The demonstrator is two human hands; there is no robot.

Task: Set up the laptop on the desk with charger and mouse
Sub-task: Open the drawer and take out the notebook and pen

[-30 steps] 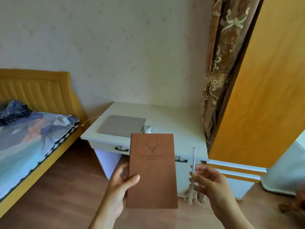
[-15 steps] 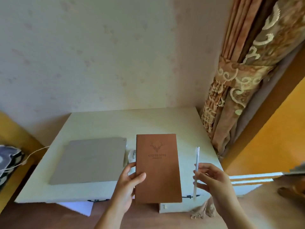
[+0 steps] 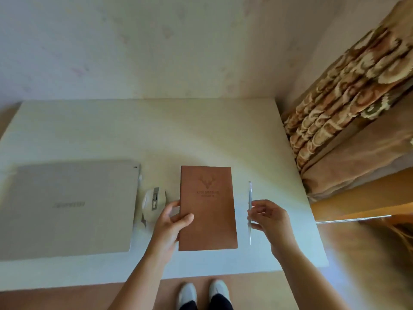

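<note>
A closed grey laptop (image 3: 67,209) lies flat on the left part of the white desk (image 3: 156,130). A pale mouse (image 3: 154,202) sits just to its right. My left hand (image 3: 172,222) grips the left edge of a brown notebook (image 3: 209,211) with a deer emblem, held over the desk's front middle. My right hand (image 3: 268,218) pinches a slim clear pen (image 3: 249,211), upright, to the right of the notebook. No charger shows in this view.
A patterned brown curtain (image 3: 348,113) hangs at the desk's right edge, against an orange wooden panel (image 3: 357,198). The wall (image 3: 156,41) runs behind the desk. My shoes (image 3: 203,291) stand on the wooden floor at the desk's front edge.
I have walked up to the desk, so the view now looks straight down on it. Notebook and pen stay in the same hands and now hover over the desktop.
</note>
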